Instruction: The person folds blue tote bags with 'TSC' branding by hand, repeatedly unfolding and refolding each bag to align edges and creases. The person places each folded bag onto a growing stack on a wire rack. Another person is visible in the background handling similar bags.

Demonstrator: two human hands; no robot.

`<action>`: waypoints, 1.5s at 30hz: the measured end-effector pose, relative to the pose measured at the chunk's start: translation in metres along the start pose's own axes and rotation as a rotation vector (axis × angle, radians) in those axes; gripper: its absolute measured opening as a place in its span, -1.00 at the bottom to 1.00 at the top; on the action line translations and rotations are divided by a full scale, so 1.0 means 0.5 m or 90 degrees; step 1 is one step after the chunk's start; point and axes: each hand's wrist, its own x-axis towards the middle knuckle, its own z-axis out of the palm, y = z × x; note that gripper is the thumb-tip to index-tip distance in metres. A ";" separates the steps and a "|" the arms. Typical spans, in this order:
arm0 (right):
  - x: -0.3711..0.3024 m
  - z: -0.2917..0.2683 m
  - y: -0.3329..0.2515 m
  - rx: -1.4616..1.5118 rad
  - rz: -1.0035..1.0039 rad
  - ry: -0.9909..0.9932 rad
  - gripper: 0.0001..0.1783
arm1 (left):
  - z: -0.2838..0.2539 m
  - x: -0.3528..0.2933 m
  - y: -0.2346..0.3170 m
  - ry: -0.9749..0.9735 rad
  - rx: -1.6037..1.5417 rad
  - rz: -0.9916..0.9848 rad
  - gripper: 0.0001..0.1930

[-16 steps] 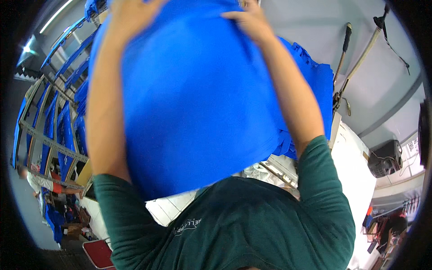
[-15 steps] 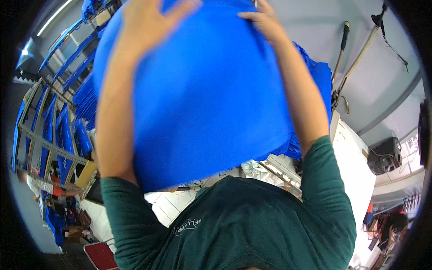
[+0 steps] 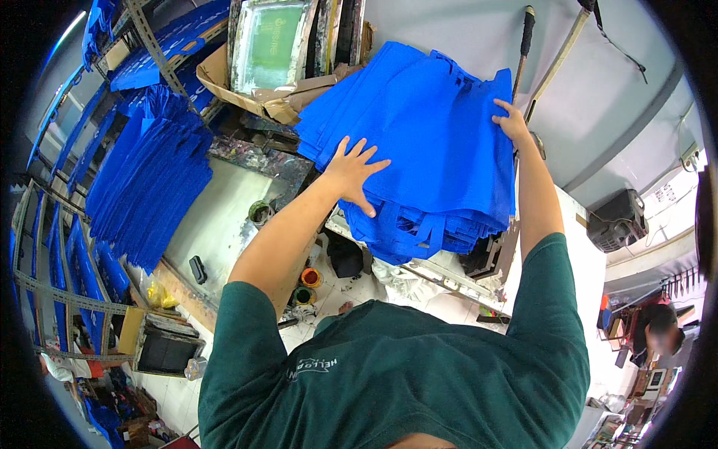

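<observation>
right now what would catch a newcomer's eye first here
A thick stack of blue bags fills the middle, with the left hand flat on it and the right hand gripping its far edge. More blue bags hang on racks at left, and a framed green screen leans at the top.

White worktable (image 3: 224,217): blue bag stack (image 3: 426,150), ink pots (image 3: 259,212), black block (image 3: 197,269).

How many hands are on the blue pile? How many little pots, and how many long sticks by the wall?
Hands on the stack of blue fabric bags: 2 (left hand, right hand)
Small round paint-stained pots: 3 (green-rimmed pot, orange pot, green pot)
Long-handled tools against the grey wall: 2 (dark-handled tool, wooden pole)
Total: 7
</observation>
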 end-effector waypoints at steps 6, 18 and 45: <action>-0.082 -0.009 -0.171 -0.437 -0.030 0.055 -0.29 | 0.034 0.015 -0.010 0.021 0.183 0.013 0.07; -0.535 0.151 -0.308 -0.531 -0.491 -0.287 -0.29 | -0.034 0.076 -0.074 -0.005 0.058 0.118 -0.80; -0.309 0.125 -1.020 0.554 -0.115 -0.252 -0.64 | -0.050 -0.260 0.211 0.626 -1.034 -0.148 -0.39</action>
